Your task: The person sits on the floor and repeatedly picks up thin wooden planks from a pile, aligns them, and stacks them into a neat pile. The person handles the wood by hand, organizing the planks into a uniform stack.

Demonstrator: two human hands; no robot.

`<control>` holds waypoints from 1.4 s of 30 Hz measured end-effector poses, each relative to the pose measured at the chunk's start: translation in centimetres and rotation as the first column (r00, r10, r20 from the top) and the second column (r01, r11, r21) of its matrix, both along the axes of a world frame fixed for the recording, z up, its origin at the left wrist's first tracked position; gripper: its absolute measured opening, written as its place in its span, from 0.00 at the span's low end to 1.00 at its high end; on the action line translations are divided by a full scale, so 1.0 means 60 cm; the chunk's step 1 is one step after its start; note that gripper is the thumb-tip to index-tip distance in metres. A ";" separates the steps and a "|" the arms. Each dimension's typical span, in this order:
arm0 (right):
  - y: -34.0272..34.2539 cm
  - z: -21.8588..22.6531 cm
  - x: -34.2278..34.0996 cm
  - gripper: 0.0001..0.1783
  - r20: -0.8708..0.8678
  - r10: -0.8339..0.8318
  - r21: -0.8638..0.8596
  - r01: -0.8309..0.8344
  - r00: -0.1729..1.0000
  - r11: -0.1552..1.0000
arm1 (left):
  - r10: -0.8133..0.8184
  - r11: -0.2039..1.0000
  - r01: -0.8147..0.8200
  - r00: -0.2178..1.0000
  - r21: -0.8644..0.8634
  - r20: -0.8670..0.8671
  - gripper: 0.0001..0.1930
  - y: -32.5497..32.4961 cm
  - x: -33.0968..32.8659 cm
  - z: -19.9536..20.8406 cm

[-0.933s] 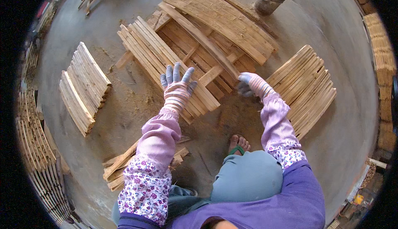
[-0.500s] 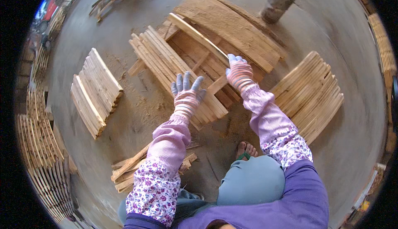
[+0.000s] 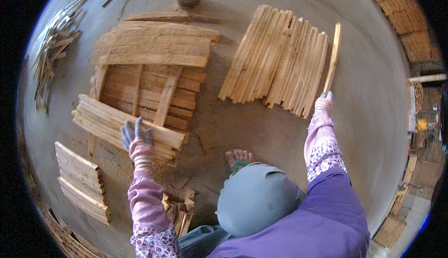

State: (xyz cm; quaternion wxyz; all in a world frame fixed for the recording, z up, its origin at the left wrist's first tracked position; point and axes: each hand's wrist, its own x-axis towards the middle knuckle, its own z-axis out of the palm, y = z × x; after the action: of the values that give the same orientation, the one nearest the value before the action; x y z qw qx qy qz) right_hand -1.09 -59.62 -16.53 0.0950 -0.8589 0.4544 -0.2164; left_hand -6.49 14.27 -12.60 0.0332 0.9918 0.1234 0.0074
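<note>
My right hand (image 3: 325, 100) is clamped round the near end of a slat (image 3: 332, 59). The slat points away from me, just beyond the right edge of the slat row (image 3: 277, 59), with a strip of bare floor (image 3: 368, 94) between them. Whether it touches the floor or hangs in the air, I can't tell. My left hand (image 3: 136, 136) is well apart from the right, over the pile (image 3: 126, 125) on the wooden frame (image 3: 167, 97), its fingers spread and grasping nothing.

The slat looks thin and dry, so I judge it light enough for one hand and stiff enough not to sag much. Held by the end, though, it should feel heavier at the far tip and want to swing or twist in my grip. A hold nearer the middle would balance it better; the end gives me more reach. The sawn faces look rough rather than slippery, and my gloves should spare me splinters along the edges. I wouldn't call it fragile, but a knock could chip a corner.

Nearer me on the left lie a smaller bundle (image 3: 79, 183) and some offcuts (image 3: 179, 211). Wide boards (image 3: 158, 43) cover the frame's far side.
</note>
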 end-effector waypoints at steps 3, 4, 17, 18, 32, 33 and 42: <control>-0.100 -0.050 -0.038 0.25 0.096 -0.327 0.405 0.263 0.940 0.876 | -0.016 1.000 0.016 1.000 0.006 -0.003 0.29 0.002 0.000 -0.002; -0.112 -0.067 -0.048 0.25 0.075 -0.374 0.474 0.297 0.924 0.829 | -0.019 1.000 0.019 1.000 0.010 -0.009 0.29 0.003 0.000 -0.001; 0.253 0.069 0.228 0.35 0.154 0.668 -0.266 -0.621 0.728 0.737 | -0.009 1.000 0.009 1.000 0.011 -0.010 0.31 -0.004 -0.002 0.007; 0.342 0.084 0.278 0.37 0.225 0.808 -0.208 -0.783 0.545 0.586 | 0.003 1.000 -0.003 1.000 0.001 -0.015 0.30 -0.006 -0.002 0.006; 0.787 0.172 0.319 0.50 -0.408 0.880 0.412 -0.811 0.243 0.415 | 0.030 0.998 -0.031 0.999 -0.062 -0.014 0.30 -0.007 -0.008 0.007; 0.785 0.179 0.306 0.51 -0.350 0.904 0.323 -0.874 0.247 0.364 | 0.020 0.998 -0.020 1.000 -0.057 0.003 0.30 -0.006 -0.009 0.006; 0.837 0.181 0.176 0.33 -0.480 0.876 0.044 -0.999 -0.047 -0.030 | 0.042 0.990 -0.037 0.999 -0.137 0.033 0.31 -0.005 -0.011 0.010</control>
State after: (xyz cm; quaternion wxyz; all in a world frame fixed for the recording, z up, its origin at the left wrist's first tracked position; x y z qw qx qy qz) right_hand 9.50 -9.37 -5.66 -0.0107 -0.9497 -0.3127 0.0089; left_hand -7.16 13.97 -12.03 0.1032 0.9842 0.1425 0.0176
